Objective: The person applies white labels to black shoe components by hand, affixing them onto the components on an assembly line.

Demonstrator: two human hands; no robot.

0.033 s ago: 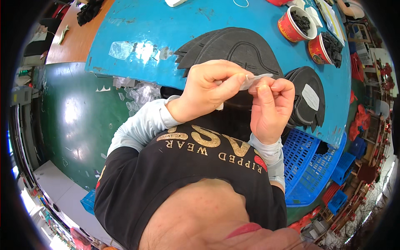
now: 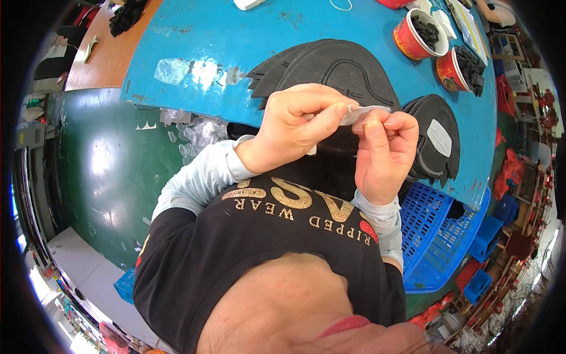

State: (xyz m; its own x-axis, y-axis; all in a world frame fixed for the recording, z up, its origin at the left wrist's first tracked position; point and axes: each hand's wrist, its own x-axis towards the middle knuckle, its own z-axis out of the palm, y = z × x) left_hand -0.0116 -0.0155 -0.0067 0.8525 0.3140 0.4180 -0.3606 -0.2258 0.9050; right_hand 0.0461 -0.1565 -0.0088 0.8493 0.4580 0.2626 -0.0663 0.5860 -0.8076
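Note:
A thin, whitish, slightly see-through piece stretches between my two hands, in front of my chest. My left hand pinches its left end between thumb and forefinger. The fingers of my right hand are pinched together at the other end, where the exact grip is partly hidden. Just beyond the hands lies a stack of large, flat black pieces with rounded tops and a stitched or pressed curved line. To the right sits a smaller stack of black pieces with a white label on top.
The blue table carries two red-and-white tubs, one behind the other, both filled with small black parts. A clear plastic scrap lies at left. Blue baskets stand below the table's right edge; plastic bags hang by its front.
My right hand has shifted very slightly to the right, and the right end of the whitish piece lies a little flatter. My left hand stays in place.

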